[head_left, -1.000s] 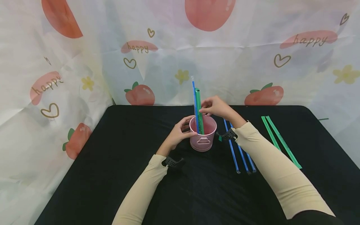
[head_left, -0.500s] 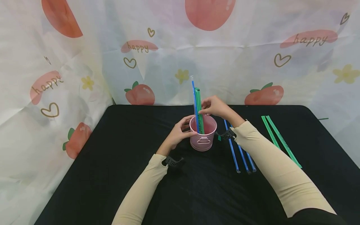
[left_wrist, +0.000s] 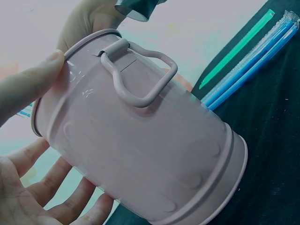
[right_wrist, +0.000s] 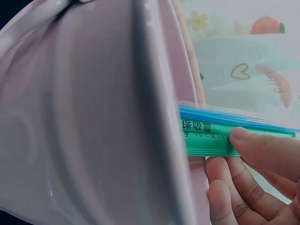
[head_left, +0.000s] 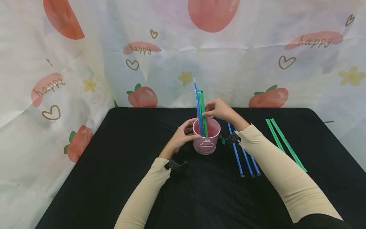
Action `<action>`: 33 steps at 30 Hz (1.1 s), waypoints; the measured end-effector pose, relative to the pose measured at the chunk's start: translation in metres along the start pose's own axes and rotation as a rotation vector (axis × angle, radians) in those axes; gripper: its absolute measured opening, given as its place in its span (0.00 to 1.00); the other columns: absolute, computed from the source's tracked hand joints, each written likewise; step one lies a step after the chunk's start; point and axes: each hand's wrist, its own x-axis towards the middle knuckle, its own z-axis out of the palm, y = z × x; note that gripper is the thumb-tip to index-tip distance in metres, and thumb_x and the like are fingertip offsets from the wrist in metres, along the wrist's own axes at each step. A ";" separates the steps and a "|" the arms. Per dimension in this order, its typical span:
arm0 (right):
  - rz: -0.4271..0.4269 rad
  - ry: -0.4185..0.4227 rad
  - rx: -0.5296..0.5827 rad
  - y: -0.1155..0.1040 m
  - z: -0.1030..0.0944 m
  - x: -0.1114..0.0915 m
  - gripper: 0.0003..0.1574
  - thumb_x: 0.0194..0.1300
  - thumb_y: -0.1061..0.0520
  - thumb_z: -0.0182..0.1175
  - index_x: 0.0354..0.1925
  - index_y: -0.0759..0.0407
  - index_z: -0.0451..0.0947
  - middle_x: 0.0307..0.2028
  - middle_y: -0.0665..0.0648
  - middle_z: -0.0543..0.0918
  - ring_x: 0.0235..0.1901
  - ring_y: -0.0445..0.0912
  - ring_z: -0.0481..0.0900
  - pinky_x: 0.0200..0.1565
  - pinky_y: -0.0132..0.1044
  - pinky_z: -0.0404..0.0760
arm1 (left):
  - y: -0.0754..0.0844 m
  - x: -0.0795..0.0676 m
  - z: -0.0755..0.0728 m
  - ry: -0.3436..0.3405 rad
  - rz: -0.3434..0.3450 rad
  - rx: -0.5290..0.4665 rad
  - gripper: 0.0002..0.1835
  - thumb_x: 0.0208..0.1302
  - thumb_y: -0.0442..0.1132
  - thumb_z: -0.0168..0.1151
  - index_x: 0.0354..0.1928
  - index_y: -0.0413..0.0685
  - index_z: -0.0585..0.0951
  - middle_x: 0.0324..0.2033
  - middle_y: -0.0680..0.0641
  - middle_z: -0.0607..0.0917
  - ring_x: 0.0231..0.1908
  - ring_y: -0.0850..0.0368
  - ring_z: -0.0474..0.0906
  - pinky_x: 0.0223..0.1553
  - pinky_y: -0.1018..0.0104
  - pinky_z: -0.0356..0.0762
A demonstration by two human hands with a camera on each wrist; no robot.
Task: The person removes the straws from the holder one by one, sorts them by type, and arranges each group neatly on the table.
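Observation:
A small pink metal bucket [head_left: 206,144] stands upright on the black-covered table. My left hand [head_left: 182,135] holds its left side, thumb at the near rim and fingers spread around the far side. The bucket's wire handle [left_wrist: 140,75] shows on its wall in the left wrist view. My right hand [head_left: 218,109] pinches a green-wrapped straw [right_wrist: 206,140] between thumb and fingers just above the rim; Chinese print runs along the wrapper. Beside it a blue straw [head_left: 197,98] in a clear sleeve stands taller in the bucket. Their lower ends are hidden inside.
Several blue straws [head_left: 238,159] in clear sleeves lie right of the bucket, partly under my right forearm. A small green end [head_left: 224,142] shows by my right wrist strap. Farther right lie two green-wrapped straws [head_left: 288,144]. A printed curtain [head_left: 171,73] hangs behind the table.
The blue straw's top has tilted slightly to the left. Both hands keep practically the same place on the bucket and the green-wrapped straw.

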 end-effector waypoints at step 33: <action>-0.007 0.020 0.114 -0.001 0.001 -0.005 0.12 0.63 0.62 0.60 0.41 0.72 0.77 0.37 0.68 0.81 0.35 0.47 0.83 0.44 0.48 0.83 | -0.001 0.000 0.000 -0.009 0.006 -0.015 0.34 0.59 0.32 0.62 0.68 0.52 0.63 0.65 0.42 0.67 0.64 0.42 0.66 0.63 0.50 0.68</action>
